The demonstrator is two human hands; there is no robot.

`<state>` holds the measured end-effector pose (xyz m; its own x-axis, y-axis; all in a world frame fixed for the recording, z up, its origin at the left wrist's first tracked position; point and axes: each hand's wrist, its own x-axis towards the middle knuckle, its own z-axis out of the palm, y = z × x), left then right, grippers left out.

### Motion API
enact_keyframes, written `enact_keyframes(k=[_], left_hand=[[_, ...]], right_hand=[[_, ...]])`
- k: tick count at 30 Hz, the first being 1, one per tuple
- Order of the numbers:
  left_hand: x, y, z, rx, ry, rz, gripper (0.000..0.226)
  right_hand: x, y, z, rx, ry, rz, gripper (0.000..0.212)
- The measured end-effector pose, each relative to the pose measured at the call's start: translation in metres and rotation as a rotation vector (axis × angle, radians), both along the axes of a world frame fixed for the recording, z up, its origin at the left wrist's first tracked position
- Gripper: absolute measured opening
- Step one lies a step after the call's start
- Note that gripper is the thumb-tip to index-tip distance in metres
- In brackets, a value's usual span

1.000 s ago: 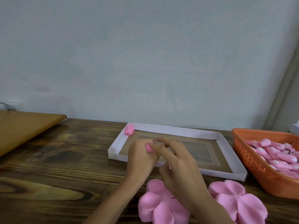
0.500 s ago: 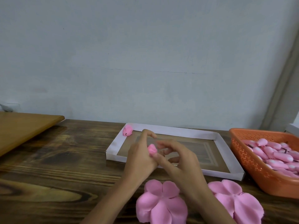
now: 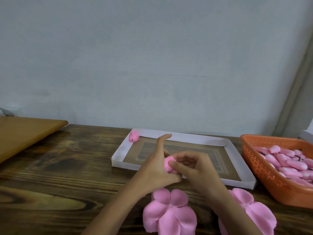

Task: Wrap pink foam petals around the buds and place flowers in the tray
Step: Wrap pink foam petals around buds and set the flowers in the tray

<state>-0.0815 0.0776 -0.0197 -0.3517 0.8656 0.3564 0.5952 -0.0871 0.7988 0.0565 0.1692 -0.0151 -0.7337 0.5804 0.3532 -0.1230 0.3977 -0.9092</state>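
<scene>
Pinching pink bud [image 3: 169,164], left hand [image 3: 156,173], right hand [image 3: 199,173], near tray [image 3: 186,138]

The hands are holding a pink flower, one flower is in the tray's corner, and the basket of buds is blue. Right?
Not quite. The basket is orange, not blue; the head view shows it. The rest holds: the left hand and right hand hold a pink flower, one finished flower lies in the tray's far left corner, and the basket holds pink buds.
</scene>
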Motion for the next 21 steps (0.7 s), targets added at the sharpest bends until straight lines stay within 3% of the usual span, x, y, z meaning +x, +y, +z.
enact_keyframes(k=[6,12,18,21], left_hand=[[-0.01,-0.004,-0.001,-0.007,-0.036,-0.093,0.097],[-0.011,-0.001,0.004,0.188,0.16,0.04,0.038],[-0.004,-0.003,0.004,0.262,0.35,0.138,0.039],[-0.006,-0.004,0.004,0.213,0.235,0.136,0.035]], right_hand=[[0.006,0.008,0.003,-0.286,0.039,-0.01,0.011],[0.01,0.017,0.003,-0.367,0.048,-0.144,0.008],[0.006,0.013,-0.001,-0.383,0.068,-0.196,0.004],[0.005,0.01,0.001,-0.399,0.104,-0.178,0.006]])
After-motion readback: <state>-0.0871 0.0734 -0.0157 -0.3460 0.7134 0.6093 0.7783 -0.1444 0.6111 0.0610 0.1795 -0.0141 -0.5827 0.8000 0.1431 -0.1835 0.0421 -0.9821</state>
